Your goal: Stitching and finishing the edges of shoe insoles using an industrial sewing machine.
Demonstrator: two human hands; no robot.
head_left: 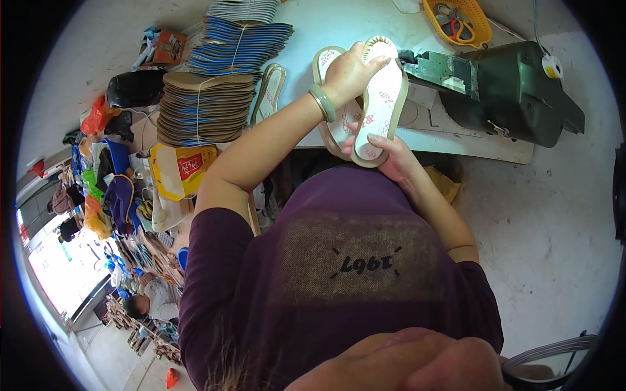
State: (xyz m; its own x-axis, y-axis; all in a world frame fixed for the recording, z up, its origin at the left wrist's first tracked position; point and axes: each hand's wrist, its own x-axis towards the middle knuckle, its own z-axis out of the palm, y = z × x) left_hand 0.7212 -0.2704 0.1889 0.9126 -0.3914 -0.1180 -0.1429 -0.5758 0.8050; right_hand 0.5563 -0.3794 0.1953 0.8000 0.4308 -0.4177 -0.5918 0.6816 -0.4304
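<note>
A white shoe insole (386, 91) with a tan rim and small notched folds at its far end is held between my hands by the sewing machine's narrow arm. My left hand (349, 70), with a pale green bangle at the wrist, grips it near the far end, thumb on top. Around the near end closes my right hand (396, 158), its thumb lying on the white face. Beneath and to the left, a second insole (338, 131) of the same kind rests on the table, partly covered by my left hand. A third insole (268, 94) lies farther left.
A dark green sewing machine (515, 91) stands at the right of the pale table (486, 148). Beyond it sits a yellow basket (483, 26) with scissors. Tied stacks of brown insoles (205, 111) and blue-edged insoles (238, 45) rise at left. A person (153, 301) sits far left.
</note>
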